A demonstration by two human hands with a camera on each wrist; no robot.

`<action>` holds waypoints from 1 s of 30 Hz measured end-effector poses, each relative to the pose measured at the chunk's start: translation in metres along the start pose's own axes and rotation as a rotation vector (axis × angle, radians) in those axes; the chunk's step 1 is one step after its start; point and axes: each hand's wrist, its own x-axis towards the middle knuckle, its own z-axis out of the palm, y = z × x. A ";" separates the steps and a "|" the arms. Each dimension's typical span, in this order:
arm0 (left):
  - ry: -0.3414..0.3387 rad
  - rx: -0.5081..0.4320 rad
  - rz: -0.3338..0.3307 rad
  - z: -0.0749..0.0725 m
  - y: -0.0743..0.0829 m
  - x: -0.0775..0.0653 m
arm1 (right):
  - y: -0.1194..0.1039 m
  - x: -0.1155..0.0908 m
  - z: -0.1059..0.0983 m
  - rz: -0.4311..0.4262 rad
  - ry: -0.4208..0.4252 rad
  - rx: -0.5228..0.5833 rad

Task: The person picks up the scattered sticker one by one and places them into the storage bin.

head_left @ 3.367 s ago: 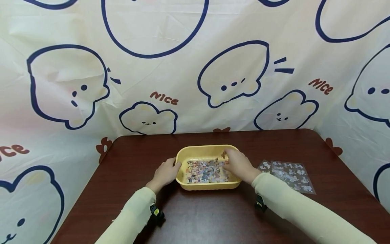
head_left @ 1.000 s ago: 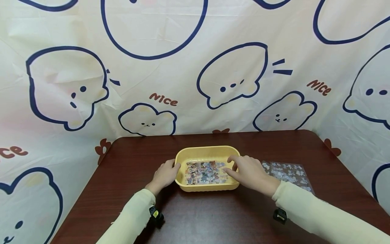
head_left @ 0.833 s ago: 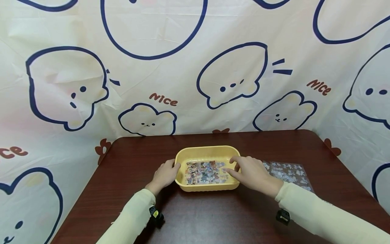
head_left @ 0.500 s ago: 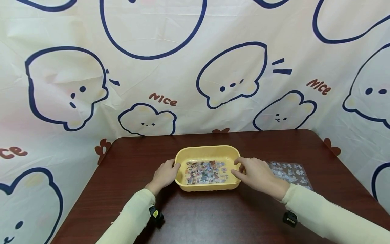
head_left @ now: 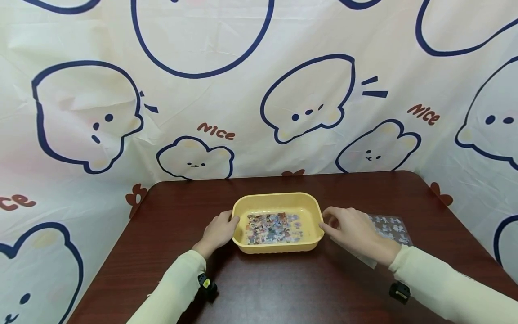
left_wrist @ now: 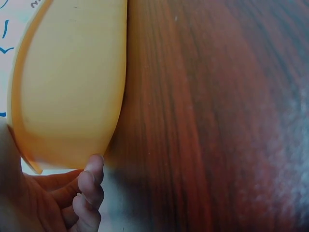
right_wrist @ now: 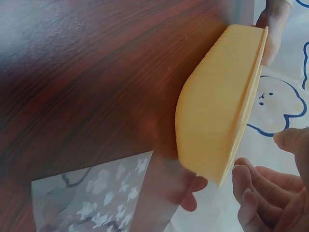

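Observation:
A yellow plastic basin [head_left: 279, 248] stands on the table in the head view. Small colourful pieces [head_left: 273, 228], apparently jigsaw pieces, cover much of its floor; some at the right lie spread apart. My left hand [head_left: 218, 231] holds the basin's left end, thumb at the rim. In the left wrist view its fingers [left_wrist: 89, 186] bend under the outer wall. Beside the right end is my right hand [head_left: 354, 229], thumb and fingers spread around the rim, nothing visible in them. The right wrist view shows those fingers [right_wrist: 260, 191] apart from the basin wall [right_wrist: 212, 111].
Flat clear plastic sheets or bags [head_left: 394, 229] with pale shapes lie at the right, partly under my right hand and forearm. The dark brown wooden table [head_left: 279, 288] backs onto a cream cloth [head_left: 243, 103] with bear drawings.
My right hand has come out of the basin and shifted right, just past its right rim. The left hand stays at the left end; the basin has hardly moved.

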 end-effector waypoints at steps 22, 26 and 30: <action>0.003 0.001 0.003 0.001 0.000 -0.001 | 0.061 -0.012 -0.007 0.081 -0.003 -0.045; 0.003 0.001 0.002 0.000 0.001 -0.001 | 0.068 -0.016 -0.010 0.100 -0.043 -0.061; -0.001 0.001 -0.005 0.000 0.001 -0.001 | 0.078 -0.021 -0.012 0.096 -0.073 -0.079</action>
